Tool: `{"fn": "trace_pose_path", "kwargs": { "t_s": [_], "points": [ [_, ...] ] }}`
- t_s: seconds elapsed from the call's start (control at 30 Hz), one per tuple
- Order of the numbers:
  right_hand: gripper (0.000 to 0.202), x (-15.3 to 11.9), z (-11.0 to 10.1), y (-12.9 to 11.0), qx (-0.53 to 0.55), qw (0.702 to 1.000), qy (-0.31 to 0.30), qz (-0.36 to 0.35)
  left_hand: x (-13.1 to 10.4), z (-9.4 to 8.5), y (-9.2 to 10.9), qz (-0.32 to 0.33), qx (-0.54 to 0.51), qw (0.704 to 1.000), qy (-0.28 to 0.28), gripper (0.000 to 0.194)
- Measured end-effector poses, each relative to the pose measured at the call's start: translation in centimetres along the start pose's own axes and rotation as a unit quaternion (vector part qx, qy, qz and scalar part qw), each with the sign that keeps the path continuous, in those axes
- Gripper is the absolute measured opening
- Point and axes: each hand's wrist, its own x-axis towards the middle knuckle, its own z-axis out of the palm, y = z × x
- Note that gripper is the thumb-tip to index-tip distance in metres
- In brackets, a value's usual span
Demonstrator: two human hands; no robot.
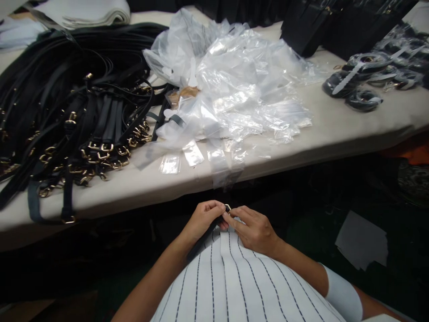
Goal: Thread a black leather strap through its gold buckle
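My left hand [203, 219] and my right hand [252, 229] meet close to my body, just below the table's front edge. Together they pinch the end of a black strap [205, 239] with a small gold buckle [228, 207] at the fingertips. The strap runs down and to the left under my left wrist. Both hands rest above my white striped top.
A large heap of black straps with gold buckles [77, 120] covers the left of the beige table [335, 129]. A pile of clear plastic bags [231, 85] lies in the middle. Bagged coiled straps [365, 80] sit at the right, black bags [311, 27] behind. Paper [362, 243] lies on the floor.
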Motion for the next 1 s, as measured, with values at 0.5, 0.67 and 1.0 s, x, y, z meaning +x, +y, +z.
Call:
{"fn": "trace_pose_path", "kwargs": {
  "t_s": [0.5, 0.67, 1.0],
  "points": [
    [0.034, -0.1, -2.1, -0.2, 0.503, 0.728, -0.108, 0.454, -2.0, 0.7, -0.9, 0.052, 0.052, 0.994, -0.083, 0.023],
    [0.034, 0.0, -3.2, 0.4, 0.513, 0.691, -0.157, 0.484, -2.4, 0.7, -2.7, 0.048, 0.049, 0.995, -0.072, 0.017],
    [0.024, 0.4, -2.8, 0.8, 0.585, 0.595, -0.188, 0.519, -3.1, 1.0, -1.9, 0.152, 0.278, 0.948, 0.017, 0.012]
  ]
}}
